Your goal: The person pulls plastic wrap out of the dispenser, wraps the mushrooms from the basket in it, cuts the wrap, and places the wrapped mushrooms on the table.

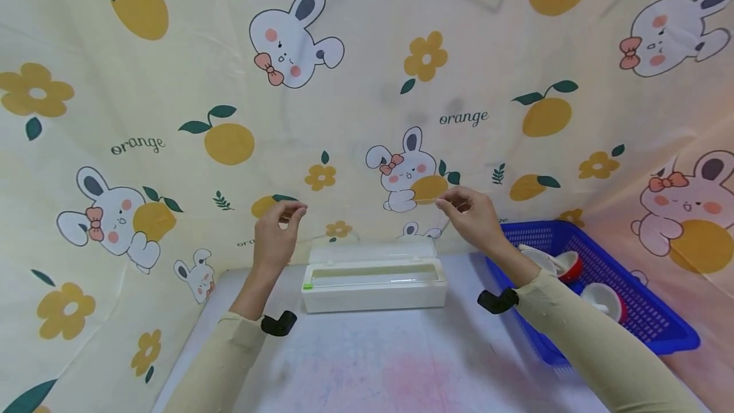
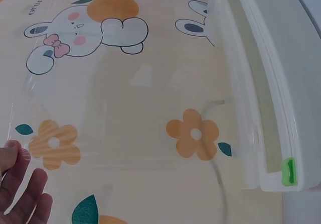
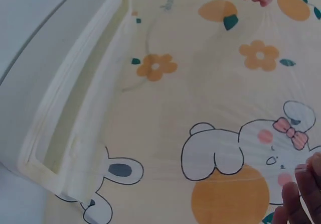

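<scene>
A sheet of clear cling film (image 2: 125, 93) is stretched between both hands, seen by its faint creases and shine. My left hand (image 1: 274, 234) pinches one upper corner between thumb and index finger, its other fingers loosely bent. At the opposite corner, my right hand (image 1: 473, 218) pinches the film the same way. Both hands are raised above and behind a long white cling film dispenser (image 1: 373, 298), apart from it. The dispenser's lid (image 1: 373, 251) stands raised at the back. A green slider (image 1: 308, 286) sits at its left end.
At the right of the white table (image 1: 367, 355) stands a blue plastic basket (image 1: 654, 311), partly behind the right forearm. It holds red-and-white bowls (image 1: 602, 298) with white handles or spoons. A patterned cloth (image 1: 355, 101) with rabbits and oranges hangs behind the table.
</scene>
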Demonstrator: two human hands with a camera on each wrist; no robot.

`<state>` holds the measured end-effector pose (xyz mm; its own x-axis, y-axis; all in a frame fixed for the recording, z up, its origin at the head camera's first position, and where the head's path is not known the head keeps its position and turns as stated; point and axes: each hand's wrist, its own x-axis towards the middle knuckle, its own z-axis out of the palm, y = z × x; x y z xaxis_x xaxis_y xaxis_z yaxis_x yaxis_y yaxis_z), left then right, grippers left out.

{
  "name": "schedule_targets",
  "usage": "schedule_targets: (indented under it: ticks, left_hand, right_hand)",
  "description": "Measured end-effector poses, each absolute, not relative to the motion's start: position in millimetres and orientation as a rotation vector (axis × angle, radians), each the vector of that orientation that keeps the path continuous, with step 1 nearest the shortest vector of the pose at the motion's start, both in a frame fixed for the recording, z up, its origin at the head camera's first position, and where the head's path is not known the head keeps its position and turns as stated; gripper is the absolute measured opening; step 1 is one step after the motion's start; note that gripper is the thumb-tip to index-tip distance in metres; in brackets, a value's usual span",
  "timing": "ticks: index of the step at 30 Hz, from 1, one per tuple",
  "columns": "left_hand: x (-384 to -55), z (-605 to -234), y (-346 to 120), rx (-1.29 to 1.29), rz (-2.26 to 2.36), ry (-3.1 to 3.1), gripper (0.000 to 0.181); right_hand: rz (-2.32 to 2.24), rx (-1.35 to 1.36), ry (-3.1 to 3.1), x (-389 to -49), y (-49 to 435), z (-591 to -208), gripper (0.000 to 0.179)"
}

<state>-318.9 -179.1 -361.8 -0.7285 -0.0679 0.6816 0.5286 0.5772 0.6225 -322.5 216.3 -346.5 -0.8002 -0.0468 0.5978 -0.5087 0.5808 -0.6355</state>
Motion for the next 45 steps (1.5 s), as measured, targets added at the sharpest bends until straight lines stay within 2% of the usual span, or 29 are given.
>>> schedule_targets:
  ticks: [6,16,34,40,45]
  left_hand:
    - [-307,-360,-180,-0.407,-1.211,-2.086,0.015]
    - [-287,-364,-185,-0.442,-1.242,-2.091,0.013]
    - [-248,-382,-195,-0.475,-1.292,-2.153,0.014]
    - [-236,-397,-200,-0.568,-1.272,-2.136,0.013]
    - [-222,-412,-205,-0.668,-1.278,-2.127,0.02]
  right_hand:
    - [1.18,0.478,-2.246,-318,218,-347,0.017]
    - [1.157,0.541,-2.214,-291,222,-347,0.018]
    - [1.139,0.591,-2.217,-251,222,-361,0.006]
    - [1.14,0.622,-2.22,-236,224,-369,0.009]
    - [1.132,0.659,-2.21,-221,225,-381,0.015]
